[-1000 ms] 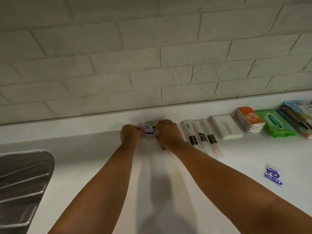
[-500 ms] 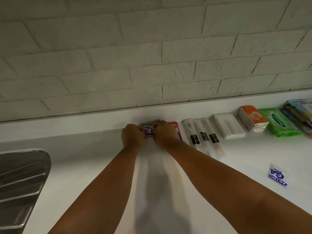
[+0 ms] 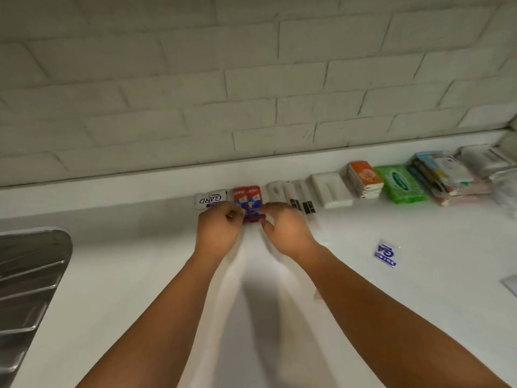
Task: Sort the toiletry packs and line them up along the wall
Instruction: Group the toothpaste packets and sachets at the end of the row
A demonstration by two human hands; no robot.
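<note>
Two white-and-blue "GARD" sachets (image 3: 211, 198) lie against the wall lip. Right of them lie two red toothpaste packs (image 3: 248, 199) side by side. My left hand (image 3: 219, 229) is curled, with its fingertips on the near left corner of the red packs. My right hand (image 3: 288, 231) is curled on their near right corner, thumb apart. Both hands are blurred. Further right the row runs through clear toothbrush packs (image 3: 296, 193), a white soap pack (image 3: 331, 190), an orange tissue pack (image 3: 365, 179) and green wipes (image 3: 400, 184). One loose blue sachet (image 3: 385, 254) lies apart on the counter.
A steel sink drainer (image 3: 28, 289) fills the left edge. A stack of flat packs (image 3: 444, 175) and clear bags (image 3: 500, 175) crowd the far right corner. The white counter (image 3: 140, 261) ends at a brick wall.
The sachet I held at the wall now lies there beside another one. Both hands have drawn back towards me and a little right, onto the near end of the red packs.
</note>
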